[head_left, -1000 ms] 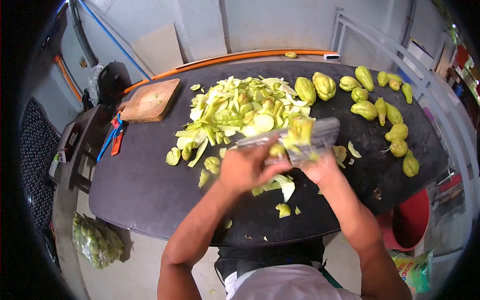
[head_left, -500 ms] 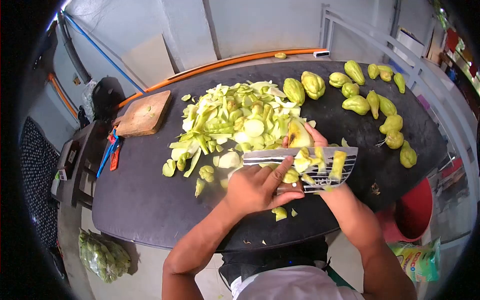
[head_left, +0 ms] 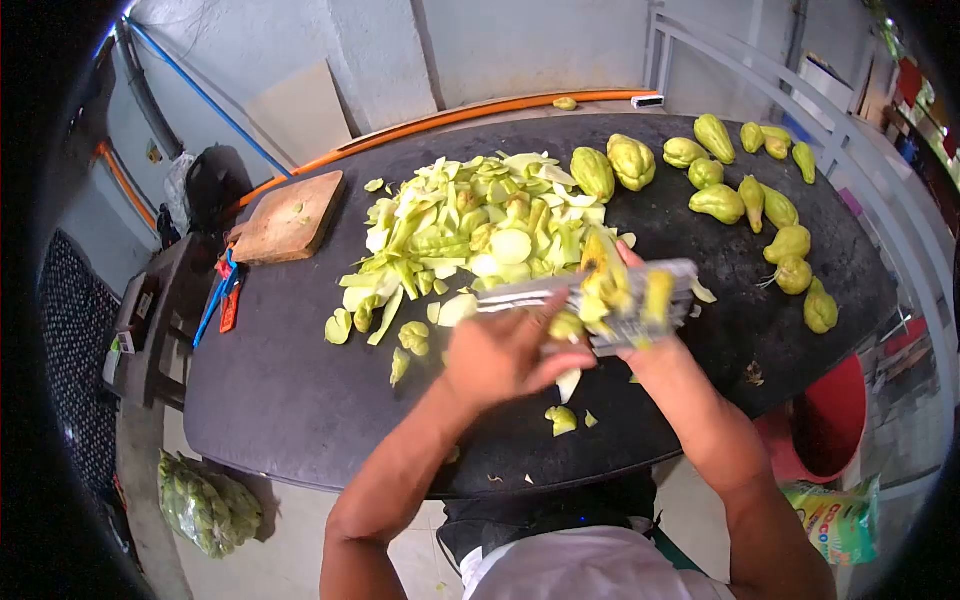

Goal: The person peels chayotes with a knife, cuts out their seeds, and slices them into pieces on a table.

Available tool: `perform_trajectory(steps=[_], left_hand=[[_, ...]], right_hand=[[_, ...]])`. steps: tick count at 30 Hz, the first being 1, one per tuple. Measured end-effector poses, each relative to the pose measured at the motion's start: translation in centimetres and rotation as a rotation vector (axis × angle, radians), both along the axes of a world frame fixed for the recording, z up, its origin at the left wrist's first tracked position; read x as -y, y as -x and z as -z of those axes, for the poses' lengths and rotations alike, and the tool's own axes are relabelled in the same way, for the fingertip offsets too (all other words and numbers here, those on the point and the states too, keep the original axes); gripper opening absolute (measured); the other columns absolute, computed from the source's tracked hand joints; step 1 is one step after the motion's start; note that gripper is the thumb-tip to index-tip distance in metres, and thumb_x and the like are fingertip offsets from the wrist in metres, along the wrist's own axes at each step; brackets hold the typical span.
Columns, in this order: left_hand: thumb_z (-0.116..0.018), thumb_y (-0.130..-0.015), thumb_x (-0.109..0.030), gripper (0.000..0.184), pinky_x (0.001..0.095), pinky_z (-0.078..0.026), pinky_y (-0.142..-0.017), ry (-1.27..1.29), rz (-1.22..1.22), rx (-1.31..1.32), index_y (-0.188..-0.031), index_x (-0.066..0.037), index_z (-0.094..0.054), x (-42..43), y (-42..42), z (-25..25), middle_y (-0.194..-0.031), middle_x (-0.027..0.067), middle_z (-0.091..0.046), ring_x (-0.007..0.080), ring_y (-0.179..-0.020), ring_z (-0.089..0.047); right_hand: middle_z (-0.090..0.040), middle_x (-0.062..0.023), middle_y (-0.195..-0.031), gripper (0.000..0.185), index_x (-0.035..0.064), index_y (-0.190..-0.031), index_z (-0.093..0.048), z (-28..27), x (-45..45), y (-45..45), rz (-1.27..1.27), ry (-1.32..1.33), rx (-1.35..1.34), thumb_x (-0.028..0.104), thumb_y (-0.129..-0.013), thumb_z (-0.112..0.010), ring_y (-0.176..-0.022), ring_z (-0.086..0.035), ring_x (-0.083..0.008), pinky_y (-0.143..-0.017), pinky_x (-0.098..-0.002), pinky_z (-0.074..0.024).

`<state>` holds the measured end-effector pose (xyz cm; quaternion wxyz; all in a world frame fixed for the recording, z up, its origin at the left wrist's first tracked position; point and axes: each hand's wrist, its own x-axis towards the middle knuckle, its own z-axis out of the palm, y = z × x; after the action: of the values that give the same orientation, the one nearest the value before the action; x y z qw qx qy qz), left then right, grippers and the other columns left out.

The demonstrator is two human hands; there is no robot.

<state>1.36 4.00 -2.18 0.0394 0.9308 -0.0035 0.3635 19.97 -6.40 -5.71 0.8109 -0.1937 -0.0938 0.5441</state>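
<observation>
My left hand (head_left: 500, 355) is closed around the handle of a broad cleaver (head_left: 681, 290), its blade blurred by motion and pointing right. Bits of yellow-green peel cling to the blade. Behind it, my right hand (head_left: 652, 358) grips a partly peeled chayote (head_left: 601, 258) with a brown patch; the blade covers much of this hand. Just beyond the hands lies a heap of chayote slices and peelings (head_left: 430, 240). A few cut scraps (head_left: 561, 420) are on the dark table near my body.
Several whole chayotes (head_left: 717, 205) are spread over the right side of the black table (head_left: 300, 400). A wooden chopping board (head_left: 290, 218) lies at the back left, beside a blue-and-orange tool (head_left: 230, 305). A red bin (head_left: 835, 420) and a bag of greens (head_left: 208, 505) stand on the floor.
The cleaver has shifted slightly left and up and is more blurred. A pale strip of peel now shows below it, and the chayote's dark patch is tilted differently.
</observation>
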Motion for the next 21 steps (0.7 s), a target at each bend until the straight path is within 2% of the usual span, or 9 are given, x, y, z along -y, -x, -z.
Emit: perform_trajectory(steps=[1, 5, 7, 9, 11, 13, 14, 17, 21], left_hand=[[-0.079, -0.075, -0.058, 0.077, 0.0345, -0.052, -0.049, 0.106, -0.056, 0.012, -0.127, -0.003, -0.065, -1.1, -0.2, 0.7, -0.071, 0.0097, -0.069, 0.0226, -0.057, -0.068], [-0.080, -0.077, -0.054, 0.069, 0.0366, -0.056, -0.057, 0.180, -0.097, -0.005, -0.125, -0.006, -0.067, -2.0, 0.9, 0.7, -0.076, 0.0107, -0.071, 0.0278, -0.065, -0.071], [-0.082, -0.078, -0.045, 0.072, 0.0373, -0.058, -0.073, 0.156, 0.044, 0.004, -0.133, -0.003, -0.063, -0.2, 0.7, -0.4, -0.083, 0.0155, -0.073, 0.0306, -0.074, -0.074], [-0.082, -0.076, -0.050, 0.076, 0.0367, -0.054, -0.062, 0.128, 0.054, -0.071, -0.135, -0.006, -0.063, 1.1, 0.7, -1.0, -0.064, 0.0065, -0.063, 0.0249, -0.057, -0.066], [-0.082, -0.076, -0.052, 0.077, 0.0354, -0.052, -0.056, 0.089, 0.095, 0.004, -0.135, -0.006, -0.063, 1.0, 0.3, -0.9, -0.062, 0.0065, -0.060, 0.0245, -0.053, -0.063], [-0.082, -0.076, -0.052, 0.077, 0.0347, -0.053, -0.054, 0.149, 0.039, -0.011, -0.134, -0.005, -0.063, -0.8, 0.1, 0.0, -0.064, 0.0088, -0.063, 0.0258, -0.055, -0.066], [-0.081, -0.078, -0.052, 0.075, 0.0357, -0.054, -0.056, 0.187, -0.094, -0.094, -0.134, -0.005, -0.062, -1.7, 0.2, -0.1, -0.070, 0.0115, -0.068, 0.0271, -0.060, -0.070], [-0.076, -0.087, -0.042, 0.059, 0.0362, -0.057, -0.066, 0.393, -0.360, -0.169, -0.134, -0.009, -0.063, -4.3, 0.7, 0.0, -0.084, 0.0155, -0.074, 0.0276, -0.072, -0.074], [-0.074, -0.089, -0.040, 0.054, 0.0349, -0.057, -0.069, 0.382, -0.310, -0.110, -0.134, -0.011, -0.063, -3.7, 1.1, -0.4, -0.086, 0.0147, -0.075, 0.0272, -0.077, -0.075]], right_hand=[[-0.062, -0.0097, -0.127, 0.048, 0.0126, -0.137, -0.052, -0.6, -0.1, 0.8, 0.196, 0.194, 0.030, 0.045, -0.103, -0.043, -0.115, -0.062, -0.0258, -0.097, -0.0473, -0.0519], [-0.063, -0.0102, -0.122, 0.050, 0.0118, -0.133, -0.055, -1.7, -0.4, 1.4, 0.050, 0.065, 0.078, 0.049, -0.100, -0.052, -0.113, -0.062, -0.0247, -0.094, -0.0457, -0.0531], [-0.064, -0.0103, -0.120, 0.049, 0.0110, -0.132, -0.056, -0.5, -0.2, 0.6, -0.027, -0.045, 0.072, 0.048, -0.101, -0.051, -0.111, -0.062, -0.0245, -0.094, -0.0430, -0.0530], [-0.065, -0.0102, -0.117, 0.051, 0.0102, -0.132, -0.056, -0.5, -0.6, 0.2, -0.012, 0.036, 0.003, 0.050, -0.100, -0.053, -0.106, -0.063, -0.0259, -0.095, -0.0418, -0.0520], [-0.064, -0.0100, -0.120, 0.050, 0.0105, -0.132, -0.056, 0.1, -0.9, -0.4, -0.021, -0.006, 0.008, 0.049, -0.101, -0.052, -0.107, -0.063, -0.0256, -0.096, -0.0415, -0.0518], [-0.063, -0.0092, -0.124, 0.048, 0.0113, -0.132, -0.056, -1.1, -0.2, 0.7, 0.007, 0.009, 0.064, 0.047, -0.101, -0.053, -0.109, -0.063, -0.0250, -0.095, -0.0427, -0.0525], [-0.062, -0.0087, -0.127, 0.048, 0.0119, -0.133, -0.055, -1.6, 0.4, 1.9, 0.190, 0.080, 0.135, 0.047, -0.100, -0.055, -0.113, -0.061, -0.0263, -0.095, -0.0470, -0.0528], [-0.063, -0.0074, -0.125, 0.044, 0.0137, -0.130, -0.057, -2.3, 0.3, 1.3, 0.040, 0.206, 0.232, 0.046, -0.100, -0.055, -0.110, -0.060, -0.0244, -0.083, -0.0500, -0.0533], [-0.062, -0.0076, -0.126, 0.041, 0.0159, -0.130, -0.057, -2.1, 0.1, 0.8, 0.048, 0.168, 0.089, 0.045, -0.102, -0.050, -0.110, -0.059, -0.0248, -0.084, -0.0498, -0.0522]])
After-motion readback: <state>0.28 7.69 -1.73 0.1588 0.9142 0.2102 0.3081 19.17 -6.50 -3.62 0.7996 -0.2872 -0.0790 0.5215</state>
